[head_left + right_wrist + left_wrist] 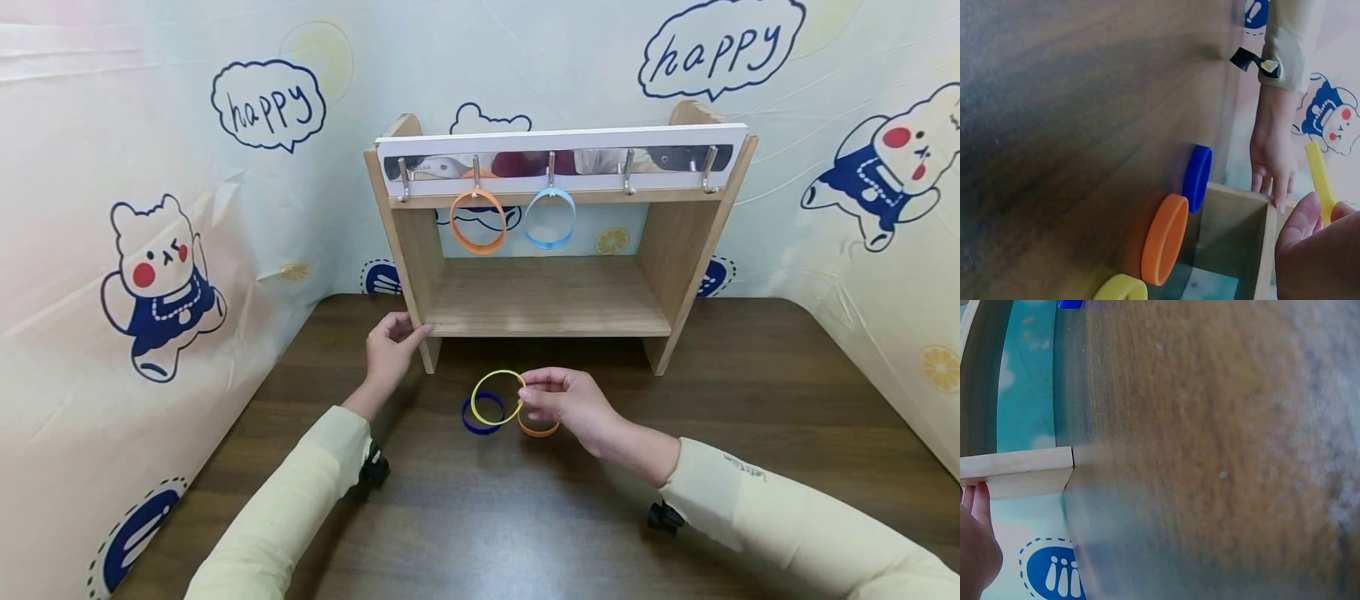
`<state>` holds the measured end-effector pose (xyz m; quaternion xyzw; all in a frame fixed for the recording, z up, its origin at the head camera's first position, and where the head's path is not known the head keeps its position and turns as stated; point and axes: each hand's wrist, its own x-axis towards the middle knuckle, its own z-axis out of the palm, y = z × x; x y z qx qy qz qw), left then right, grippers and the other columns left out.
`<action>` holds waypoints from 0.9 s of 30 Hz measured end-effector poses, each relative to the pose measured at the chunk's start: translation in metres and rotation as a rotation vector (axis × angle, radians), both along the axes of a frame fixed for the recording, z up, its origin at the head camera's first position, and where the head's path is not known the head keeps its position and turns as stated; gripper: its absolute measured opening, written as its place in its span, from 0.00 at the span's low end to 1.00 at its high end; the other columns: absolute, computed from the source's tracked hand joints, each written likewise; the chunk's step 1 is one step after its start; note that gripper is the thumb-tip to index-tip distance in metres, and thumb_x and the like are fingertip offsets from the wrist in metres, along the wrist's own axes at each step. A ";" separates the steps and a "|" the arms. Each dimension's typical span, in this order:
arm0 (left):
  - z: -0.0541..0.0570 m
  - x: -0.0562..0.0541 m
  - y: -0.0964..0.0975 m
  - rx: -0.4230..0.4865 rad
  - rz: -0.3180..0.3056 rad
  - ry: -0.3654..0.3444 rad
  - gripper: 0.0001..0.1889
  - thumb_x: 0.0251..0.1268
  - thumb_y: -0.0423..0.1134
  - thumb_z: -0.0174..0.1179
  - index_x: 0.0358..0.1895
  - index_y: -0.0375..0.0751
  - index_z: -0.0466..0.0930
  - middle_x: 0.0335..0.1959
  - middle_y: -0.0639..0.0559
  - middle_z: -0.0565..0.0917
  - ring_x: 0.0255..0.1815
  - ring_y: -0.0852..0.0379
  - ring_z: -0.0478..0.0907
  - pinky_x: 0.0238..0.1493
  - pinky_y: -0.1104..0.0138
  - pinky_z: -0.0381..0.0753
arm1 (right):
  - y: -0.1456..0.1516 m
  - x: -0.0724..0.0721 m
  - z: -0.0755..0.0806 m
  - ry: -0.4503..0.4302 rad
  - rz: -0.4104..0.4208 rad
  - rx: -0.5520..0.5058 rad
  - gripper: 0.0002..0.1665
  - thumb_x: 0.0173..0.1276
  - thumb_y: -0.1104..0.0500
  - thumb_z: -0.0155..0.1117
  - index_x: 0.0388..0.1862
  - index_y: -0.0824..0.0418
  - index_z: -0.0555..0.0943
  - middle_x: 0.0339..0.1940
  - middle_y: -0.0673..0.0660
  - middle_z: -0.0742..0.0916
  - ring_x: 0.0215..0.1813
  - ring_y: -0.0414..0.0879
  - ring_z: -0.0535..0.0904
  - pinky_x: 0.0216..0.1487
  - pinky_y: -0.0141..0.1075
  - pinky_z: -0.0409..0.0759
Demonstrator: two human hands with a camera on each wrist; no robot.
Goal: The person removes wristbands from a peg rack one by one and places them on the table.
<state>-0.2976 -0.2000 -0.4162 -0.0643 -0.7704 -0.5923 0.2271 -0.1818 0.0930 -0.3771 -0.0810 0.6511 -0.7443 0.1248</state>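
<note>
Between thumb and fingertips my right hand (pixel 573 407) pinches a thin yellow ring (pixel 474 389), raised above the table. Below it a dark blue ring (pixel 465 419) and an orange ring (pixel 540 433) lie on the tabletop. Another yellow ring (pixel 1121 289) shows only in the right wrist view. My left hand (pixel 388 354) grips the lower left side panel of a wooden shelf (pixel 551 296), thumb at its front edge. From hooks on the shelf's top rail (pixel 592 185) hang an orange ring (pixel 478 247) and a light blue ring (pixel 551 242).
The shelf stands at the back of the dark wooden table (pixel 480 533). Several metal hooks line its rail; the far left hook (pixel 402 179) and the two right ones carry no ring. A printed cloth (pixel 187 75) encloses the back and sides.
</note>
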 end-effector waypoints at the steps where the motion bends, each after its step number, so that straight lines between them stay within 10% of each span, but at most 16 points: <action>1: 0.000 0.000 0.000 -0.003 0.003 0.000 0.19 0.55 0.43 0.73 0.44 0.34 0.81 0.44 0.41 0.84 0.45 0.51 0.80 0.41 0.70 0.81 | -0.001 0.001 -0.001 -0.003 0.004 0.002 0.16 0.63 0.71 0.66 0.49 0.74 0.78 0.37 0.58 0.86 0.37 0.45 0.83 0.39 0.36 0.83; 27: -0.003 -0.002 -0.002 -0.026 0.017 -0.006 0.19 0.56 0.46 0.72 0.44 0.37 0.81 0.44 0.44 0.84 0.45 0.53 0.80 0.45 0.63 0.82 | -0.021 0.015 -0.028 -0.056 0.114 0.063 0.19 0.64 0.69 0.66 0.51 0.79 0.75 0.36 0.59 0.87 0.38 0.45 0.83 0.41 0.40 0.84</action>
